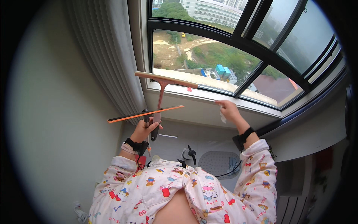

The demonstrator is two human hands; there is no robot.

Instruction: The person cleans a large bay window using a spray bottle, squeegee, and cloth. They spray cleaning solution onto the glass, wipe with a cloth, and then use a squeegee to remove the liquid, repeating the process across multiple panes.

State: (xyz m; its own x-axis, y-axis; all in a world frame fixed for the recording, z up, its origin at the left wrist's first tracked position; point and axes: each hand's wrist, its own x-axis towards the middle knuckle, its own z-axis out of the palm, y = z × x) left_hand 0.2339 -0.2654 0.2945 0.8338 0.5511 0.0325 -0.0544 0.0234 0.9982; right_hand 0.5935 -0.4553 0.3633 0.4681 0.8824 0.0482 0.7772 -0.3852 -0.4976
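Observation:
My left hand [146,129] is closed around the handles of two window squeegees, held upright in front of the curtain and sill. One squeegee [166,80] has a pinkish head and handle; the other squeegee [145,114] has an orange-and-black blade and crosses lower, tilted. My right hand [229,110] grips a crumpled white tissue or cloth [223,117] that hangs below the fingers, just in front of the windowsill [207,97]. A small red sticker [189,89] is on the sill between the hands.
A black-framed window [247,46] spans the upper right. A grey curtain [103,56] hangs at its left. On the floor are a bottle with a black trigger top [192,153] and a grey mat [214,162] with a blue cloth [232,165]. A dark curved edge [270,126] runs at the right.

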